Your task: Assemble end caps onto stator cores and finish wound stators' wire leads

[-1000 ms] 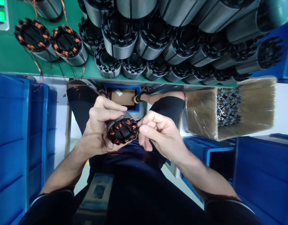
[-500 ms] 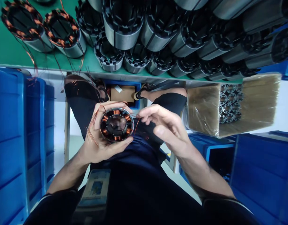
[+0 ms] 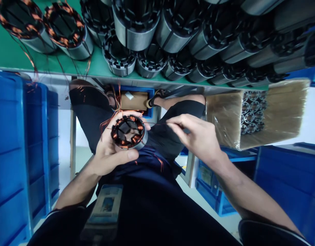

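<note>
Stator (image 3: 136,138) cupped in L fingers (image 3: 146,125); R fingers (image 3: 180,119) well apart, pinching faint wire (image 3: 157,123), prob. taut.

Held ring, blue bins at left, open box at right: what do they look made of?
Held ring: smooth, silvery wall suggests metal; black inserts, probably plastic; glossy orange windings look like copper wire.
Blue bins: probably plastic; smooth sheen, molded ridges.
Open box: likely matt brown cardboard; wrinkled highlights suggest clear film over it.

Light: cool, moderately bright. Glare: white streaks on clear-plastic-wrapped brown cardboard box (image 3: 222,118). Focus: copper-wound black-and-silver ring (image 3: 136,137), fairly crisp. Distortion: silver metal cylinders with black toothed rims (image 3: 136,38), stretched, blurred toward right edge.
</note>
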The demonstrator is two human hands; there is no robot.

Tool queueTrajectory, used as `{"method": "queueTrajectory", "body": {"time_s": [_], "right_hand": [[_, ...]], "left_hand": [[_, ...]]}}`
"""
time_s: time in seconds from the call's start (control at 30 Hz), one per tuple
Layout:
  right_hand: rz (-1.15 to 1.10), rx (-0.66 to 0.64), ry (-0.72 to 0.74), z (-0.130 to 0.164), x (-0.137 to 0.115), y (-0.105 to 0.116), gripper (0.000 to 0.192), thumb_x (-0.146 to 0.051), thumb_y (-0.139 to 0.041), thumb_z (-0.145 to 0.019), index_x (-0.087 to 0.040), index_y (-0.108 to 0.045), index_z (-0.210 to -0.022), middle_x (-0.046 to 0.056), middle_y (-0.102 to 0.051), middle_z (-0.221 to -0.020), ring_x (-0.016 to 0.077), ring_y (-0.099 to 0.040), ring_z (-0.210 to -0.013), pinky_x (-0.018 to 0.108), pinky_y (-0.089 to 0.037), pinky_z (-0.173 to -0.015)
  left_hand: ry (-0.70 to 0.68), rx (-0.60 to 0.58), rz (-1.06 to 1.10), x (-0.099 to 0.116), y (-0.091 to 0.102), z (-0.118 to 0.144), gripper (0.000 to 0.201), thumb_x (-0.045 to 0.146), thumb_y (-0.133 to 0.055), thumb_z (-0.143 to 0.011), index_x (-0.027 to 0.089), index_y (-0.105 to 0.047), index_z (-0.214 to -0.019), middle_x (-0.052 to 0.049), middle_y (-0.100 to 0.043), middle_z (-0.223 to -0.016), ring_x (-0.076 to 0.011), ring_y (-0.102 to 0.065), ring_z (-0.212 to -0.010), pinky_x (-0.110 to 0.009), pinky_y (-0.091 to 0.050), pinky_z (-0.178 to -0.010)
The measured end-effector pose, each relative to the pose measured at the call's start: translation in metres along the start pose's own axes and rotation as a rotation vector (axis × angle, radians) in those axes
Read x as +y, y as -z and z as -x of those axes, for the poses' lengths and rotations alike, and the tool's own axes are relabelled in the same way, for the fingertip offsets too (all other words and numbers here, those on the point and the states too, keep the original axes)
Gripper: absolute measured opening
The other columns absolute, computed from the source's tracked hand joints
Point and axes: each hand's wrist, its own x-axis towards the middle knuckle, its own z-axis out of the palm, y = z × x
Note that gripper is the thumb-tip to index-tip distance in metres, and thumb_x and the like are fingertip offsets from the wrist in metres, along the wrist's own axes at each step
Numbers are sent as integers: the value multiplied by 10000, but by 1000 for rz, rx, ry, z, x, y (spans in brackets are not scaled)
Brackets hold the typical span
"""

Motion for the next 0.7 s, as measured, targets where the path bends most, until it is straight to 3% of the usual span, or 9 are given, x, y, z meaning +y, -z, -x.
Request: {"method": "queueTrajectory", "body": {"time_s": [0.07,0.13,0.27,0.33,0.4,0.47,0.57,0.63,0.7], "right_hand": [[1,108,-112,5,-4,6,124,-137,-835,-1071,-260,-830,-1063,29,-873,-961,204,-820,-838,346,-663,-784],[-155,205,-176,6,-21,10,130,-152,-877,-1045,-271,-836,-1079,30,-884,-990,202,-835,-860,345,-680,-787],[-525,14,-269,-1,-56,0,235,-219,-982,-1001,-219,-836,-1185,5,-892,-986,127,-828,-766,235,-684,-747],[-588,-20,-282,-4,-63,-12,156,-204,-949,-1034,-193,-823,-1125,-20,-857,-893,89,-780,-687,190,-636,-687],[-585,10,-209,0,-64,-24,105,-154,-890,-1073,-188,-801,-1030,-31,-818,-823,69,-726,-639,182,-577,-634],[-569,-41,-96,11,-64,-34,113,-131,-838,-1104,-182,-800,-1010,-4,-821,-850,81,-722,-671,201,-577,-654],[-641,-356,3,31,-60,-41,167,-161,-744,-1167,-184,-811,-1016,7,-828,-886,97,-727,-707,221,-594,-692],[-714,-507,-72,39,-51,-37,163,-215,-770,-1166,-192,-815,-1011,-3,-841,-894,95,-738,-704,216,-589,-681],[-732,-462,-264,38,-40,-28,170,-280,-823,-1142,-197,-821,-994,-5,-841,-861,100,-751,-681,211,-582,-648]], "left_hand": [[8,27,-32,-6,2,1,697,460,-1012,-915,287,-750,-1538,-143,-821,-1381,-305,-823,-1182,-403,-706,-998],[-3,30,-86,-8,5,2,722,476,-1001,-927,303,-725,-1572,-139,-828,-1396,-318,-826,-1231,-431,-693,-1077],[-51,5,-245,-3,8,-2,748,441,-1015,-904,291,-737,-1582,-130,-820,-1424,-339,-784,-1348,-444,-638,-1178],[-35,-19,-281,0,5,-4,763,438,-1055,-858,289,-764,-1547,-133,-810,-1433,-348,-774,-1338,-455,-631,-1175],[34,-2,-144,3,-1,-7,765,531,-1059,-847,296,-763,-1512,-127,-812,-1353,-297,-800,-1120,-417,-676,-992],[138,73,82,5,-8,-12,705,678,-976,-901,289,-753,-1444,-116,-796,-1240,-210,-727,-850,-347,-628,-726],[168,216,239,8,-13,-20,625,743,-927,-891,275,-743,-1262,-82,-744,-1122,-134,-559,-690,-300,-493,-561],[117,216,229,7,-12,-22,582,673,-978,-830,287,-726,-1186,-35,-699,-1018,-107,-483,-629,-283,-457,-520],[60,142,200,3,-8,-22,514,565,-988,-829,302,-711,-1174,-5,-657,-938,-103,-467,-601,-263,-426,-488]]}}
